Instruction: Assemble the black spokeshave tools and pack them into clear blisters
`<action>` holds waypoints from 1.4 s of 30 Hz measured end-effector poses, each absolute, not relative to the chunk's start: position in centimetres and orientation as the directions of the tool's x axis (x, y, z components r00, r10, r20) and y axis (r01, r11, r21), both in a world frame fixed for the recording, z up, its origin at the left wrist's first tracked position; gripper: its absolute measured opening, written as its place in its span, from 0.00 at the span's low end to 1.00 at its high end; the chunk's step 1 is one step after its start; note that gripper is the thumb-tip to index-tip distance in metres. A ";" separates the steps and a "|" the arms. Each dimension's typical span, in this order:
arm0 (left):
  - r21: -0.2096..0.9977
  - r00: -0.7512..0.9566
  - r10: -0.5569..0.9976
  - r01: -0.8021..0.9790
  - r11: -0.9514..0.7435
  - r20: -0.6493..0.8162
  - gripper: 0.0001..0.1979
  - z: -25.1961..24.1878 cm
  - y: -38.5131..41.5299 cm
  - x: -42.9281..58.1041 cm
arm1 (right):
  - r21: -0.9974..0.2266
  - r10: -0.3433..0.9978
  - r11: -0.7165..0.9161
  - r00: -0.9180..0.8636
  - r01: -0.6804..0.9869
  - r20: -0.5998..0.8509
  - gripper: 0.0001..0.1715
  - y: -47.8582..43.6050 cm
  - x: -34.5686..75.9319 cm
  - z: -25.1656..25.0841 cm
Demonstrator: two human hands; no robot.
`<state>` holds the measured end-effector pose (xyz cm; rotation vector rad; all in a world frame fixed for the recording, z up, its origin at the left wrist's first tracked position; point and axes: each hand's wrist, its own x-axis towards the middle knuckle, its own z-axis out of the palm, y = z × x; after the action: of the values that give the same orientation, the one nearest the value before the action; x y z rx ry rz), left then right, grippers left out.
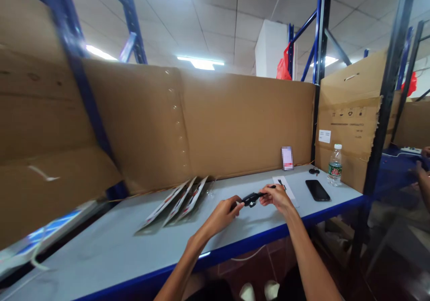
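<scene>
A small, slim black device [251, 199] with a clip-like piece beneath it is held between my hands, just above the grey tabletop [141, 256]; its exact kind is too small to tell. Pinching its left end is my left hand [225, 213], fingers closed. My right hand [276, 197] grips the other end between thumb and fingers, which partly hide it. Just behind my right hand lies a white card [291, 196] with a small black item [281, 183] on it. Several flat clear packs [184, 204] lean in a row at the left of my left hand.
On the right stand a water bottle [335, 166] and a black phone [317, 190], with small dark items [314, 171] behind. A lit phone [287, 158] leans on the cardboard back wall [235, 122]. Blue rack posts frame the bench. Another person's arm [423, 175] shows far right.
</scene>
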<state>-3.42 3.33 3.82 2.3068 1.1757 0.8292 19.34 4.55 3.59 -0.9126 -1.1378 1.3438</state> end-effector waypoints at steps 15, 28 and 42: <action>0.290 0.124 0.967 0.939 -0.187 0.222 0.22 1.2 7.9 -2.1 | -0.985 0.983 0.115 -0.156 0.126 0.095 0.15 9.2 12.9 0.3; 0.216 0.106 0.971 0.964 -0.153 0.215 0.25 0.3 10.2 -1.5 | -0.952 0.987 0.027 -0.159 0.304 -0.023 0.13 14.0 11.7 0.1; 0.238 0.044 0.980 0.967 -0.091 0.194 0.24 0.7 10.0 -1.1 | -0.632 0.906 0.325 -0.040 0.704 0.421 0.08 11.1 11.7 -0.5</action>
<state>-1.12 9.99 0.69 2.2387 2.0893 0.4774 11.67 11.15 -0.49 -1.4354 -1.7972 0.3221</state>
